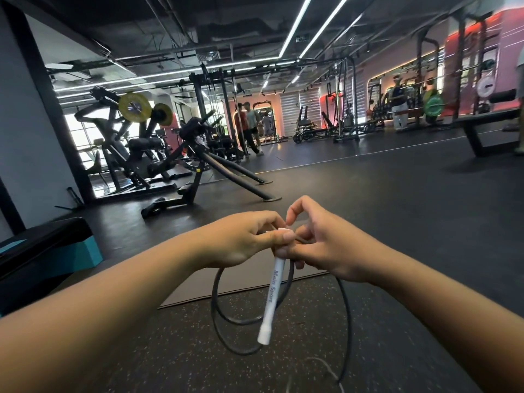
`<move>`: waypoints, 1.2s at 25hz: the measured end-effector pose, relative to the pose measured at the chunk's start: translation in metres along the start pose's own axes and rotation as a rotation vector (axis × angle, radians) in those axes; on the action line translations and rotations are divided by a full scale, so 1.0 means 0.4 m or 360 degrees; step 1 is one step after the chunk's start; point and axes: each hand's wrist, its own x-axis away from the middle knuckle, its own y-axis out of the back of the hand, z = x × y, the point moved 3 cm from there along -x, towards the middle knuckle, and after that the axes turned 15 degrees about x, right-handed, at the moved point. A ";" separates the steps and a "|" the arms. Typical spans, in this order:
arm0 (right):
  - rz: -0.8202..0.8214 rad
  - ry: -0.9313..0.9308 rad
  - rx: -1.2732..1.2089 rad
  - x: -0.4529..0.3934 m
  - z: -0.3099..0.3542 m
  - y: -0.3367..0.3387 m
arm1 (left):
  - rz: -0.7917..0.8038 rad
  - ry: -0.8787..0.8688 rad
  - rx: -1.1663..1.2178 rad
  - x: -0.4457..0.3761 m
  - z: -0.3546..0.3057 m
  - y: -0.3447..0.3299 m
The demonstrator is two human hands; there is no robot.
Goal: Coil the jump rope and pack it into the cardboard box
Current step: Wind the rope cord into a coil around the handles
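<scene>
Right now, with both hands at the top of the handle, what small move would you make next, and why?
Probably draw another loop of the black rope up with the right hand to the left hand gripping the white handle: a long strand hangs loose; no box is in view.

Black jump rope (286, 290) is looped in loose coils, its white "Main Sport" handle (271, 300) hung tilted downward.
</scene>
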 end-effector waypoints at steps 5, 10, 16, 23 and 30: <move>0.0007 0.0138 -0.0075 -0.004 0.003 -0.005 | 0.0074 0.0018 0.0333 0.031 0.021 -0.003; -0.0064 0.0155 -0.0137 -0.010 0.003 -0.003 | -0.0003 -0.0091 0.0235 0.025 0.018 -0.013; -0.0034 -0.0330 -0.0284 0.052 -0.111 0.027 | -0.0698 -0.0328 0.0796 0.030 0.065 0.104; 0.0009 -0.0226 -0.1157 0.033 -0.088 -0.114 | -0.1123 -0.0417 0.1586 0.009 0.058 0.062; -0.0421 -0.0260 -0.1085 0.027 -0.006 -0.121 | -0.1453 -0.0263 0.1857 0.040 0.090 0.047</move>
